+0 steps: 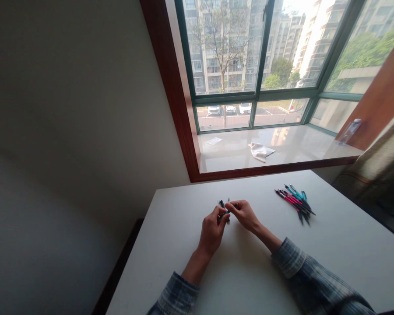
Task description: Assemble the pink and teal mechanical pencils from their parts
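Observation:
Both hands meet over the white table (pixel 249 271), near its far edge. My left hand (pixel 213 227) pinches a dark pen part with a bit of blue (pixel 227 212) between thumb and fingers. From the right, my right hand (pixel 244 214) is closed on the other end of the same small piece. Just behind the fingers lie a few dark, thin pen parts (pixel 221 204), partly hidden by the hands. Off to the right rests a loose pile of several pens (pixel 295 202), pink-red and teal with black ends.
Beyond the table is a window sill (pixel 295 148) with a crumpled white cloth (pixel 261 152), a flat white packet (pixel 213 141) and a clear plastic bottle (pixel 350 131). A curtain (pixel 367 175) hangs at the right, and a wall stands at the left.

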Demonstrator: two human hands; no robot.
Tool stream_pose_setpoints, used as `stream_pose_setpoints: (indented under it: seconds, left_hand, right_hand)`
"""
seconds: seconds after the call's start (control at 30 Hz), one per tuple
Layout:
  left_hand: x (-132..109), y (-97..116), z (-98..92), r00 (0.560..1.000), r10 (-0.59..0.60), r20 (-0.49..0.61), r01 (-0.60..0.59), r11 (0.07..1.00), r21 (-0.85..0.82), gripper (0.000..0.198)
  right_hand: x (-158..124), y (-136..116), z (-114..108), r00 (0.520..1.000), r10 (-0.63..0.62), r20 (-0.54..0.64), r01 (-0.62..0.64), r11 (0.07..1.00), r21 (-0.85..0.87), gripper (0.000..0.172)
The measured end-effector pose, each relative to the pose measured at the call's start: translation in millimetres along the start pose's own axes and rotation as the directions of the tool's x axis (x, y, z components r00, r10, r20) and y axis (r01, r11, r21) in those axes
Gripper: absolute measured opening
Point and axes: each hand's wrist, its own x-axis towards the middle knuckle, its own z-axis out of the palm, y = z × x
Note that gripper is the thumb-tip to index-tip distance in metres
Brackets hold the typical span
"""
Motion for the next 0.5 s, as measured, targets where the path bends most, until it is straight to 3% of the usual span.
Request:
stream_pose_setpoints:
  seconds: [0.27, 0.5]
  left_hand:
    - [2.2, -1.0, 0.0, 0.996, -0.079, 0.050, 0.083, 0.992, -0.099, 0.038]
    - [3.0, -7.8, 0.5, 0.994, -0.100, 0.053, 0.110, 0.970, -0.219, 0.037]
  right_hand:
    - [1.2, -1.7, -2.3, 1.000, -0.015, -0.013, 0.015, 1.000, 0.017, 0.050]
    - [2.3, -10.0, -5.6, 0.998, 0.028, 0.052, -0.043, 0.945, 0.323, 0.020]
